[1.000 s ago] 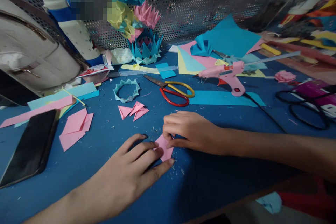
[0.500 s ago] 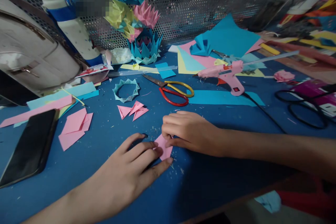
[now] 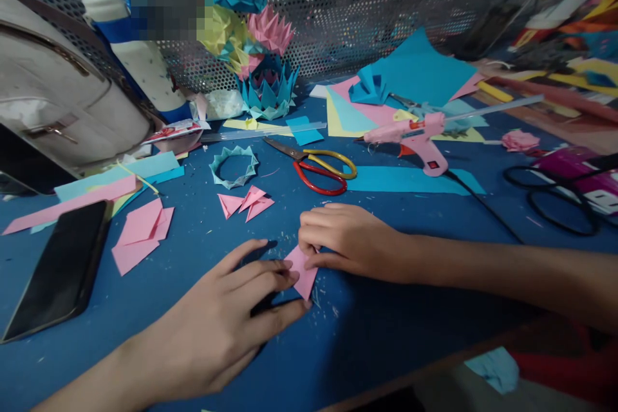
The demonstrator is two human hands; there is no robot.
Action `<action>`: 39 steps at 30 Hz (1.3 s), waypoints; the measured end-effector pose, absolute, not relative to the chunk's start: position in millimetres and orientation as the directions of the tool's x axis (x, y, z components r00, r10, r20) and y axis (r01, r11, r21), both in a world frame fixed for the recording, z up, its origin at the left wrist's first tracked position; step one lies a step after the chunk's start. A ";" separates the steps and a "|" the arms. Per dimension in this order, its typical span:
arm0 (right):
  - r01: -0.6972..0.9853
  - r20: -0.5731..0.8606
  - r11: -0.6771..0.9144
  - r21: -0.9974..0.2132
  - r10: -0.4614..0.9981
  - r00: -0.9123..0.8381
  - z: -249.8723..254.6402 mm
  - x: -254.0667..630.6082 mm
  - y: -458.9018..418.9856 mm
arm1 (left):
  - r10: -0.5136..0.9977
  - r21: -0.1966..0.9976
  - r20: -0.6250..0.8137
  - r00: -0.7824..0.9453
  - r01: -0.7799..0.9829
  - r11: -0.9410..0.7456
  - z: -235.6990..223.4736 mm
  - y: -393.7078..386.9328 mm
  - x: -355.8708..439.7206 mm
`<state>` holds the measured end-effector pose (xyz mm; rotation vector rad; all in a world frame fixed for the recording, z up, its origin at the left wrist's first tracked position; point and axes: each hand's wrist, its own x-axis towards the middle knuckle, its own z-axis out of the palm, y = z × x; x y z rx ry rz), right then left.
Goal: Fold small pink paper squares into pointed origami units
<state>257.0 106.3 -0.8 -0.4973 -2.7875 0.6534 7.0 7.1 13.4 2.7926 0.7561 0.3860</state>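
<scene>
A small pink folded paper [image 3: 303, 275] lies on the blue table [image 3: 367, 328] between both hands. My left hand [image 3: 232, 315] rests flat with its fingers stretched out, the fingertips pressing the paper's left and lower edges. My right hand [image 3: 345, 239] is curled over the paper's upper right part, thumb and fingers pinching it against the table. Most of the paper is hidden under the fingers.
Folded pink triangles [image 3: 245, 201] and a teal paper ring [image 3: 234, 166] lie just beyond. Red-and-yellow scissors [image 3: 316, 167], a pink glue gun [image 3: 415, 138], black scissors [image 3: 555, 203], a phone [image 3: 60, 270], pink paper pieces [image 3: 140, 235], coloured sheets and origami flowers [image 3: 263, 45] surround them.
My left hand has slid slightly back, its lowest finger now under the paper's bottom corner. The right hand and paper have barely moved.
</scene>
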 end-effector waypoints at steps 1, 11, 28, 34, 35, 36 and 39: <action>0.267 0.146 0.843 -0.468 0.371 -0.917 -1.0 257.4 106.6 | 0.518 0.293 0.202 0.831 0.453 -0.842 12.7 8.3 6.2; 0.209 0.149 0.825 -0.524 0.331 -0.932 -4.6 260.1 112.6 | 0.514 0.305 0.309 0.800 0.429 -0.850 6.4 6.9 6.5; 0.201 0.130 0.788 -0.582 0.334 -0.933 -4.4 261.0 114.7 | 0.500 0.174 0.211 0.840 0.471 -0.865 7.9 6.4 11.5; 0.208 0.122 0.800 -0.563 0.330 -0.936 -3.1 261.9 114.8 | 0.507 0.220 0.210 0.836 0.465 -0.858 5.8 5.2 9.3; 0.205 0.124 0.797 -0.568 0.329 -0.936 -2.8 262.1 115.0 | 0.508 0.227 0.209 0.836 0.464 -0.856 5.7 5.4 9.1; 0.201 0.125 0.791 -0.577 0.329 -0.936 -2.5 262.3 115.1 | 0.510 0.230 0.202 0.836 0.466 -0.854 5.7 5.5 8.9; 0.188 0.131 0.764 -0.618 0.336 -0.933 -1.2 262.3 115.6 | 0.509 0.224 0.174 0.843 0.470 -0.854 6.0 6.0 9.3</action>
